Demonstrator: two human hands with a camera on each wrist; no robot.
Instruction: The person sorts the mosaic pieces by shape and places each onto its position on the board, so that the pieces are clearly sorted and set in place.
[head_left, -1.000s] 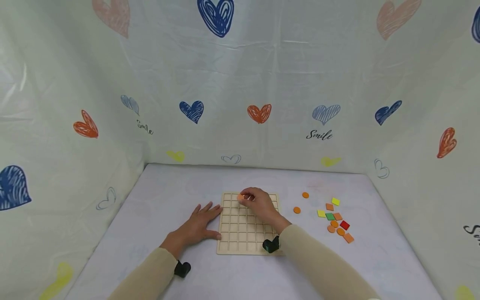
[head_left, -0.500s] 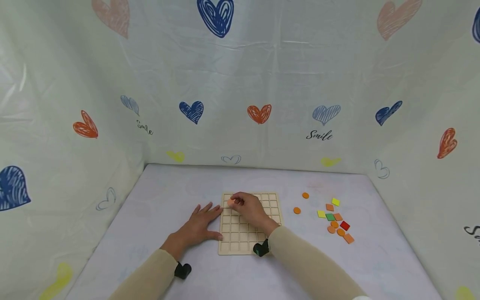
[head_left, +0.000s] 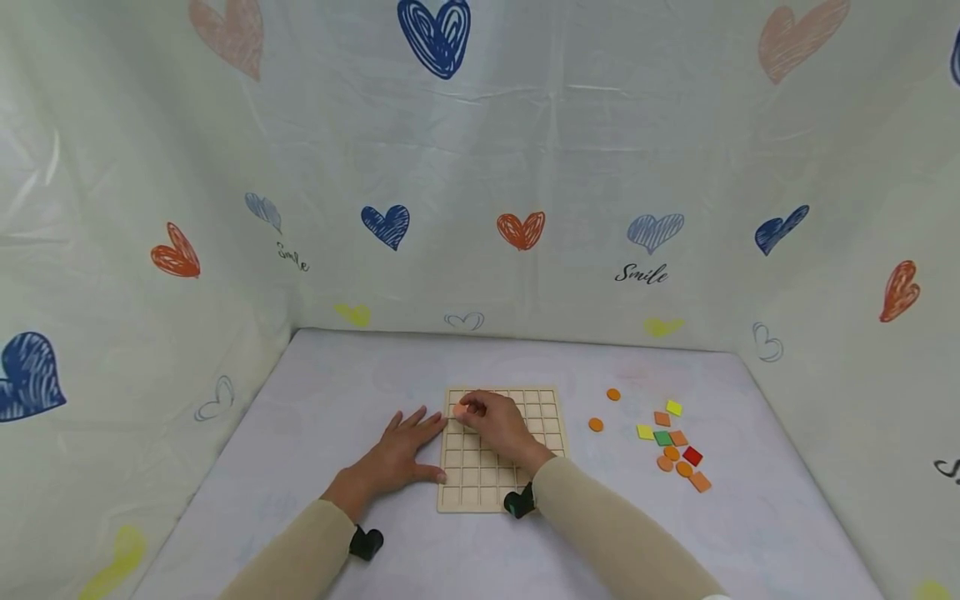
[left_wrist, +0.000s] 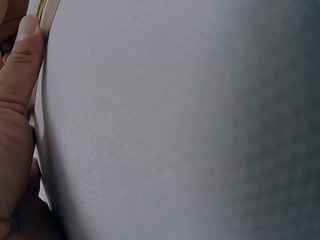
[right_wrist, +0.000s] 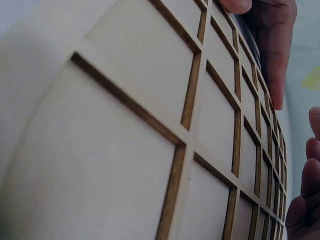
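Note:
A wooden grid board [head_left: 480,477] with square recesses lies in the middle of the table in the head view. My right hand [head_left: 498,423] pinches a light orange disc [head_left: 459,411] over the board's far left squares. My left hand [head_left: 399,454] lies with fingers spread at the board's left edge. In the left wrist view, my left thumb [left_wrist: 22,65] touches the board's side [left_wrist: 49,17]. The right wrist view shows the grid board [right_wrist: 127,75] up close, with the fingers of my right hand [right_wrist: 307,185] at the right margin; the disc is hidden there.
Right of the board, two orange discs lie apart, the nearer disc [head_left: 596,425] close to its edge. Farther right is a loose cluster of orange discs and coloured squares, among them a green square [head_left: 663,438] and a red square [head_left: 693,456]. A heart-print curtain [head_left: 555,167] surrounds the table.
My right hand has moved left and slightly nearer over the board with the light orange disc, then nearly settled. My left hand has stayed in place.

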